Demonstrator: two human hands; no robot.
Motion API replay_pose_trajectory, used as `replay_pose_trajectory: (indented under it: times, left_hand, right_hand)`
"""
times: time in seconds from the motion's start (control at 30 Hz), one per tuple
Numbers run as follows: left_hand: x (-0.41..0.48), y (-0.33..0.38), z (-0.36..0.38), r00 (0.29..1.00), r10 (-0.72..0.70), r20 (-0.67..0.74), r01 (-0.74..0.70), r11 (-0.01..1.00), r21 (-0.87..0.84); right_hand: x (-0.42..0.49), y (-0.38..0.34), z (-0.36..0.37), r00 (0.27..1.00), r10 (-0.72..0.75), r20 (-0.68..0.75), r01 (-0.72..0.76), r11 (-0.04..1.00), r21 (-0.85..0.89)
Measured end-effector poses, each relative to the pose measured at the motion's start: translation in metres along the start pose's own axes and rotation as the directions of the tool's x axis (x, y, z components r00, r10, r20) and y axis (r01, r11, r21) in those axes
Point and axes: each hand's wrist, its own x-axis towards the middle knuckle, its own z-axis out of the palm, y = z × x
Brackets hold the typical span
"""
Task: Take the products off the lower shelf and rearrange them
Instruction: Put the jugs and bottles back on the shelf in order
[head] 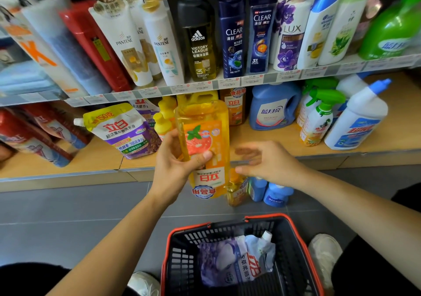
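My left hand grips a large yellow detergent bottle, held upside down in front of the lower shelf. Its thumb lies across the orange label. My right hand hovers just right of the bottle with fingers straight and blurred, holding nothing. On the lower shelf lie a purple-and-yellow refill pouch, small yellow bottles, a blue jug, green-trigger spray bottles and a white toilet cleaner bottle.
A black shopping basket with a red rim stands on the grey floor below, holding a lavender refill pouch. A small orange bottle and blue bottles stand on the floor by the shelf edge. The upper shelf carries shampoo bottles.
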Motion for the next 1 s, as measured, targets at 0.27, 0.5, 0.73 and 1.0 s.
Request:
replay_pose_trajectory:
  times: [0.27,0.5,0.73,1.0]
  left_hand:
    - [-0.002,-0.006,0.002,0.987,-0.152,-0.053,0.131,0.952,-0.278]
    - [0.002,-0.023,-0.017,0.903,-0.428,0.034,0.425,0.880,-0.211]
    - [-0.009,-0.070,-0.049,0.778,-0.569,-0.267,0.616,0.773,0.149]
    - [0.008,-0.073,-0.076,0.985,-0.139,-0.105,0.169,0.619,0.767]
  right_hand:
    - [0.002,0.015,0.042,0.991,0.057,0.124,-0.102,0.910,0.402]
    - [0.011,0.021,0.042,0.995,0.073,-0.071,-0.035,0.898,0.439]
    - [0.035,0.021,0.041,0.996,-0.005,-0.090,-0.016,0.973,-0.229]
    - [0.057,0.026,0.085,0.986,0.011,0.166,0.090,0.802,-0.590]
